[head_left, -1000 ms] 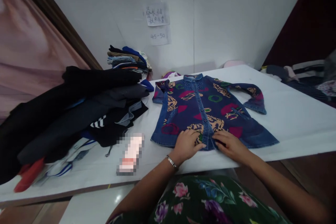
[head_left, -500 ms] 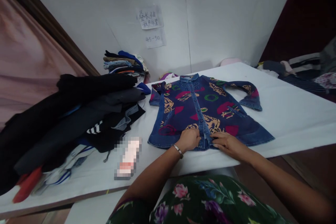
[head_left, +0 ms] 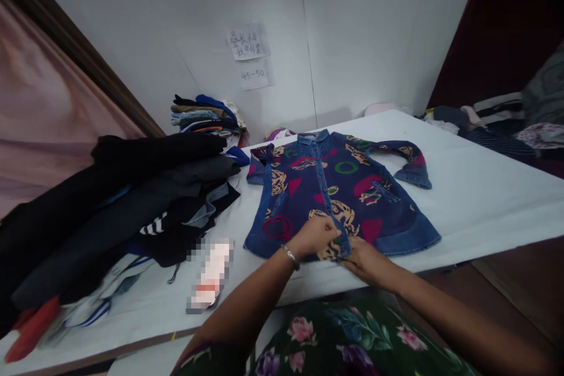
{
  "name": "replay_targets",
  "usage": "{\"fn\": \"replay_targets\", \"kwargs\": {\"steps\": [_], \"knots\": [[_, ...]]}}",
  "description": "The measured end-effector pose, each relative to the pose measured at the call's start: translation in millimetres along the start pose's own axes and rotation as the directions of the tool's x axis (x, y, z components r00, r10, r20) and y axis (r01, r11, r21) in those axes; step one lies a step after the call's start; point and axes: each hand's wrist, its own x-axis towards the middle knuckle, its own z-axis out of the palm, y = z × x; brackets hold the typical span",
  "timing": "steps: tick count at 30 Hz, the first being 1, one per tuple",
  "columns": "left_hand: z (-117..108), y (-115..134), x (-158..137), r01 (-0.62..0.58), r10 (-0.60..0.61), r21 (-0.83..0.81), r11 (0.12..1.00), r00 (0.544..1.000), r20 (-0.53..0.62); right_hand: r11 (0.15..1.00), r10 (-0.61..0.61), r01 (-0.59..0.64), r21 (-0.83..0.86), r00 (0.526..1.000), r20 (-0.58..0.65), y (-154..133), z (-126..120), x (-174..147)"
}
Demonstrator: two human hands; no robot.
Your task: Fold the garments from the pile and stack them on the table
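Observation:
A dark blue denim jacket (head_left: 304, 194) with red, green and tan prints lies front up on the white table, its collar towards the wall. Its right-hand sleeve curves outward; the left-hand one is folded in. At the bottom of the front placket, my left hand (head_left: 315, 236) is closed in a pinch on the cloth. My right hand (head_left: 363, 261) grips the hem edge close beside it, its fingertips partly hidden under the raised cloth. A bit of the hem is lifted and turned between both hands.
To the left lies a heap of dark clothes (head_left: 118, 200). Behind it stands a stack of folded clothes (head_left: 207, 114). A blurred-out pinkish object (head_left: 211, 276) lies near the front edge of the white table (head_left: 476, 188). More clothes (head_left: 497, 123) sit at the far right.
Both hands have gathered and lifted the bottom of the placket, which lay flatter before. My right hand has moved left and lower, closer to my left hand. The view has shifted slightly.

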Motion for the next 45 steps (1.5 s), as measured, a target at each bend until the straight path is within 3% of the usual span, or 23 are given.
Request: {"fn": "replay_targets", "kwargs": {"steps": [3,6,7,9,11,13,15,17,20,22,24,28,30,32,33,35,38,41,45], "knots": [[22,-8,-7,-0.08,0.088,0.228,0.97,0.996,-0.024,0.996,0.001,-0.008,0.088,0.997,0.083,-1,-12,-9],[24,-13,-16,-0.146,0.171,0.317,0.937,0.984,-0.052,0.989,0.137,-0.129,0.066,0.982,-0.127,29,-45,-29],[20,-13,-18,-0.169,0.209,0.347,0.923,0.975,-0.081,0.976,0.213,-0.217,0.012,0.946,-0.245,45,-58,-36],[8,-16,-22,-0.206,0.282,0.404,0.891,0.95,-0.137,0.899,0.369,-0.434,-0.053,0.82,-0.438,80,-82,-51],[-11,-24,-24,-0.177,0.302,0.453,0.874,0.928,-0.219,0.786,0.531,-0.618,-0.018,0.69,-0.492,109,-100,-63],[-34,-42,-25,-0.042,0.246,0.492,0.869,0.9,-0.358,0.675,0.698,-0.726,0.131,0.571,-0.431,124,-109,-71],[-60,-68,-27,0.161,0.142,0.494,0.854,0.842,-0.52,0.574,0.815,-0.747,0.336,0.481,-0.324,124,-111,-73],[-84,-94,-32,0.362,0.001,0.441,0.821,0.772,-0.636,0.472,0.879,-0.706,0.529,0.423,-0.219,113,-112,-71],[-107,-120,-41,0.572,-0.29,0.243,0.783,0.682,-0.672,0.283,0.928,-0.638,0.716,0.371,-0.037,96,-116,-65],[-115,-126,-43,0.628,-0.464,0.058,0.776,0.632,-0.621,0.162,0.934,-0.606,0.779,0.348,0.076,89,-120,-62],[-117,-125,-44,0.619,-0.564,-0.104,0.778,0.617,-0.549,0.067,0.932,-0.57,0.819,0.33,0.153,87,-125,-60],[-115,-119,-46,0.548,-0.627,-0.306,0.778,0.693,-0.355,0.007,0.918,-0.502,0.865,0.346,0.193,93,-129,-64],[-114,-119,-52,0.474,-0.644,-0.527,0.705,0.739,-0.198,0.014,0.929,-0.541,0.841,0.318,0.189,99,-129,-70],[-114,-122,-59,0.399,-0.648,-0.74,0.542,0.759,-0.065,0.039,0.952,-0.607,0.794,0.264,0.155,106,-127,-78],[-114,-124,-62,0.371,-0.651,-0.804,0.465,0.758,-0.027,0.062,0.959,-0.634,0.771,0.251,0.129,109,-126,-82],[-114,-126,-68,0.338,-0.671,-0.854,0.396,0.741,-0.018,0.12,0.965,-0.679,0.725,0.25,0.074,115,-124,-86],[-112,-124,-73,0.318,-0.678,-0.879,0.356,0.735,-0.009,0.225,0.963,-0.751,0.621,0.269,-0.024,122,-123,-86],[-110,-116,-75,0.314,-0.641,-0.868,0.385,0.768,-0.006,0.314,0.943,-0.739,0.596,0.317,-0.103,122,-124,-76],[-110,-114,-78,0.206,-0.589,-0.85,0.486,0.795,-0.144,0.274,0.909,-0.647,0.712,0.415,0.027,117,-127,-65]]}}
